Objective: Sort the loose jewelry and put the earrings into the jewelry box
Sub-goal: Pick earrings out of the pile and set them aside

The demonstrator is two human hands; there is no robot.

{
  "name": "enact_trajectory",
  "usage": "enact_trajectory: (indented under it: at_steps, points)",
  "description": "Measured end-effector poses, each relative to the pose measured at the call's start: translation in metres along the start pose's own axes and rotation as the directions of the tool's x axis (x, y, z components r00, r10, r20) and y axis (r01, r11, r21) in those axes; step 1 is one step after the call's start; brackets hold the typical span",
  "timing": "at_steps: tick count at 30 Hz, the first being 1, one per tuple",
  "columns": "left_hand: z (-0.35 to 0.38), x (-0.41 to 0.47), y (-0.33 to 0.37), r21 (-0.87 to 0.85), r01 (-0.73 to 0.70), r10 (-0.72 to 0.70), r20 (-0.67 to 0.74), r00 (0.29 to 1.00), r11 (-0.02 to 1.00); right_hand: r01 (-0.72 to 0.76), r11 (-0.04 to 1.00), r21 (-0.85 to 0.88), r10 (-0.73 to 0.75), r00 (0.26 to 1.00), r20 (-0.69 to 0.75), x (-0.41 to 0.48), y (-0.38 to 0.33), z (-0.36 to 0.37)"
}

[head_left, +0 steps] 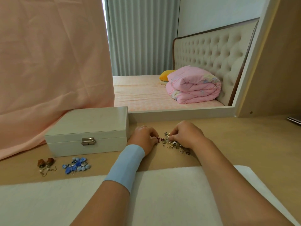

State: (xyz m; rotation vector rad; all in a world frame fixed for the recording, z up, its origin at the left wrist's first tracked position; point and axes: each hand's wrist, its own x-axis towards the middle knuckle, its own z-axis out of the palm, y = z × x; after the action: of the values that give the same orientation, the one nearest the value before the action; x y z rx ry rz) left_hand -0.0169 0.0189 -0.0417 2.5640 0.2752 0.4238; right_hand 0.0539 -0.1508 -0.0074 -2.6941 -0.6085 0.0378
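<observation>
Pale wooden tabletop (pixel 236 141) runs under everything, with a white fluffy towel (pixel 162 193) spread along its near edge and both forearms lying across it. Beyond the towel, toward the near left corner, two sorted groups lie apart from each other: a pair of brown drop earrings with gold hooks (pixel 45 163), and to the right of them a cluster of blue bead earrings (pixel 76 164).

Further in, around the middle of the tabletop, the hands work close together. The left hand (pixel 144 137), a light blue band (pixel 125 165) round its wrist, has its fingers curled and pinches a small dark-red piece (pixel 157 139). The right hand (pixel 185 134), fingers also curled, pinches into the top of a heap of small silver and gold jewelry (pixel 174 144) that lies just under it.

Just left of the left hand stands the white rectangular jewelry box (pixel 91 128), lid down and silver clasp (pixel 88 141) at the front, so whatever it holds is hidden. Behind it hangs a pink cloth (pixel 48 62), and along the far edge a white-framed mirror (pixel 244 79) reflects a bed with a folded pink quilt.
</observation>
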Motion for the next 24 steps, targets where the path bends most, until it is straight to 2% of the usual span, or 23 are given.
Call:
enact_trajectory:
  at_steps: [6,11,15,17,20,24]
  points:
    - [-0.002,-0.003,0.0,-0.109,0.015,-0.015,0.002,1.0,0.994,-0.004,0.997,0.075,0.0,0.999,0.048,-0.002,0.003,-0.005]
    - [-0.008,-0.002,0.005,-0.293,0.013,-0.037,-0.077,0.996,0.956,0.025,0.99,0.142,-0.024,1.0,-0.005,-0.001,0.004,-0.005]
    - [-0.013,0.004,0.011,-0.408,0.038,-0.082,-0.091,0.993,0.912,0.049,0.946,0.32,-0.031,0.998,-0.062,0.004,0.008,-0.006]
    - [-0.013,0.011,0.014,-0.414,0.057,-0.1,-0.082,0.992,0.909,0.06,0.919,0.39,-0.022,0.995,-0.102,0.009,0.01,-0.008]
    - [-0.012,0.028,0.02,-0.399,0.098,-0.139,-0.076,0.987,0.912,0.079,0.912,0.403,-0.037,0.993,-0.111,0.018,0.014,-0.012]
    - [-0.006,0.054,0.021,-0.264,0.149,-0.173,-0.069,0.982,0.953,0.093,0.923,0.374,-0.057,0.993,-0.105,0.037,0.021,-0.013]
